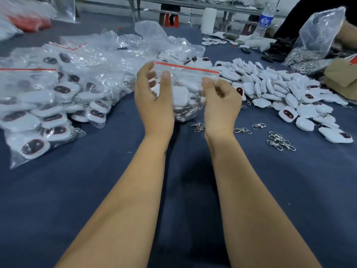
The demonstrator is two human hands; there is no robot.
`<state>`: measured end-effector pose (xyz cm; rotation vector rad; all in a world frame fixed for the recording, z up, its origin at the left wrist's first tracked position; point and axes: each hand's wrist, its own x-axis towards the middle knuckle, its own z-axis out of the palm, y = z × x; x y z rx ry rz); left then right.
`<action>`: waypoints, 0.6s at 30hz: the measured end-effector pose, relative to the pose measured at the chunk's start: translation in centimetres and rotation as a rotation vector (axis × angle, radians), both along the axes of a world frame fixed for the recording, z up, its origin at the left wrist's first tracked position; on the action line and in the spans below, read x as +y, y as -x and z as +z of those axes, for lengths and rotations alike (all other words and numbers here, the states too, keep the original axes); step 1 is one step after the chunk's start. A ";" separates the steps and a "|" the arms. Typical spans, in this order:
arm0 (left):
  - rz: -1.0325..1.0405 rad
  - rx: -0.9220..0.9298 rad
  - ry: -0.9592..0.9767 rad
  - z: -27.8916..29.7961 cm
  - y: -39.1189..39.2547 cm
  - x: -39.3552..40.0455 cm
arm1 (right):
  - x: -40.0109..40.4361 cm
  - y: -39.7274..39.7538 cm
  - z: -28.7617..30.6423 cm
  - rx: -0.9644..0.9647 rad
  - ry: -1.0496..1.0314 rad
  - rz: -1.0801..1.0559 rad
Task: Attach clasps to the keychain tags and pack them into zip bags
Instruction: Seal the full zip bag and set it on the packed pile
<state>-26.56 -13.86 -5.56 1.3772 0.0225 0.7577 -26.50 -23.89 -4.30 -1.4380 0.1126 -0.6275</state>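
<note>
A filled zip bag (pixel 185 93) is held up over the bench (pixel 183 190). The left hand (pixel 154 101) cups its side, fingers loosely curled round it; the right hand (pixel 220 105) pinches just below the red strip (pixel 187 68). To seal it well, I'd press along the strip end to end, tags kept below the closure.
</note>
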 end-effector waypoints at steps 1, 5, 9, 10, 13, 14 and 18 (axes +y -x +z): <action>0.075 0.047 -0.056 -0.1 0.2 -0.1 | 0.1 0.0 0.1 0.010 -0.007 -0.055; 0.082 0.153 -0.167 0.1 2.4 -0.5 | 1.4 0.4 1.3 0.015 -0.014 -0.148; -0.150 0.248 -0.127 0.0 4.0 2.2 | 6.3 1.0 4.6 -0.048 0.169 0.037; -0.235 0.287 -0.068 0.3 4.0 3.4 | 8.0 1.1 5.4 -0.062 0.276 0.099; -0.328 0.275 0.065 1.4 3.2 8.2 | 13.4 2.0 7.3 -0.134 0.613 0.251; -0.303 0.246 0.103 2.0 2.7 10.0 | 15.0 2.2 7.7 -0.176 0.673 0.316; -0.039 0.234 0.192 5.1 1.1 17.7 | 19.5 2.9 7.0 -0.437 0.614 0.455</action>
